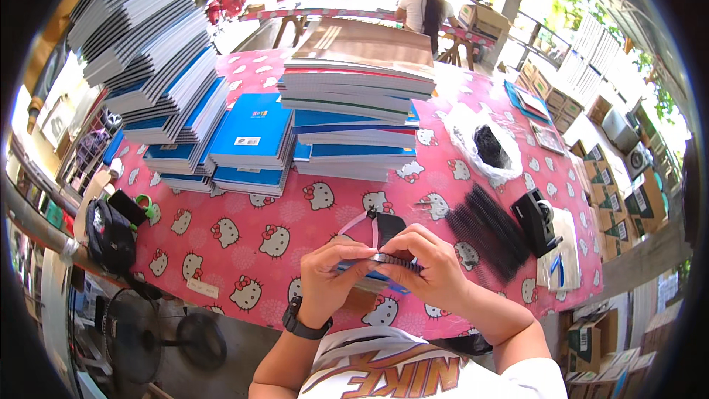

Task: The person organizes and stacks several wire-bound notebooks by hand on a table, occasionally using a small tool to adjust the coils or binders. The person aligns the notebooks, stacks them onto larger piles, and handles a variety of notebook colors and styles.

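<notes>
Near the front edge of the table, my left hand (334, 270) and my right hand (425, 262) meet over a notebook with a black spiral coil (397, 260). The fingers of both hands are closed, pinching its bound edge. Bits of blue cover and brown board show below my hands; the rest of the notebook is hidden. Just beyond my fingers lies a black object with pink strips (375, 227), whose kind I cannot make out. To the right lies a bundle of loose black spiral coils (489, 233), beside a black tape dispenser (536, 223).
Tall notebook stacks (159, 52) stand at the left, with blue notebooks (251, 129) beside them. A board-topped paper stack (358, 66) rises mid-table. A white plastic bag (484, 144) holds black material. At the left edge sits a black pouch (111, 233). Another person (428, 7) sits farther off.
</notes>
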Demonstrator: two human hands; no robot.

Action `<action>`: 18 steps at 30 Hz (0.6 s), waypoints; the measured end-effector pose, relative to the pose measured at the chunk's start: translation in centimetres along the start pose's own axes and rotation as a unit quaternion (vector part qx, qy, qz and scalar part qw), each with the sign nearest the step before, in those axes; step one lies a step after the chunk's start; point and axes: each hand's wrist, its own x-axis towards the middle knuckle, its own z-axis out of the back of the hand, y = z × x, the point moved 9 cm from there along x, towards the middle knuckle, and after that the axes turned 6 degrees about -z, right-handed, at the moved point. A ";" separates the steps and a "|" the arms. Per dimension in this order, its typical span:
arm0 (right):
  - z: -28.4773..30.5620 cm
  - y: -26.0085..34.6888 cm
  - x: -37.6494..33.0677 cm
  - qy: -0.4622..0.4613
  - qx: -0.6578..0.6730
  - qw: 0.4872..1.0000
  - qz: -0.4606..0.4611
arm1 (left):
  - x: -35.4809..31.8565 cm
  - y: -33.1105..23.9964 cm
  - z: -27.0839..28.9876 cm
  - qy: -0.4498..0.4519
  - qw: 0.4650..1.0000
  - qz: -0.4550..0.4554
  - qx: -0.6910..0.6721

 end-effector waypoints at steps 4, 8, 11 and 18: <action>-0.1 0.3 -0.2 -0.001 0.021 1.000 0.006 | -0.5 -0.2 0.1 -0.004 0.999 -0.002 -0.031; -0.5 2.2 0.1 0.006 -0.046 0.991 0.126 | -1.3 -0.2 0.4 -0.005 0.999 -0.006 -0.037; -1.8 2.8 0.4 0.057 -0.050 0.988 0.135 | -1.7 -1.1 0.9 -0.018 0.999 -0.044 -0.010; -2.7 2.8 0.2 0.052 -0.123 0.984 0.117 | -2.0 -0.4 0.4 -0.009 1.000 0.013 0.025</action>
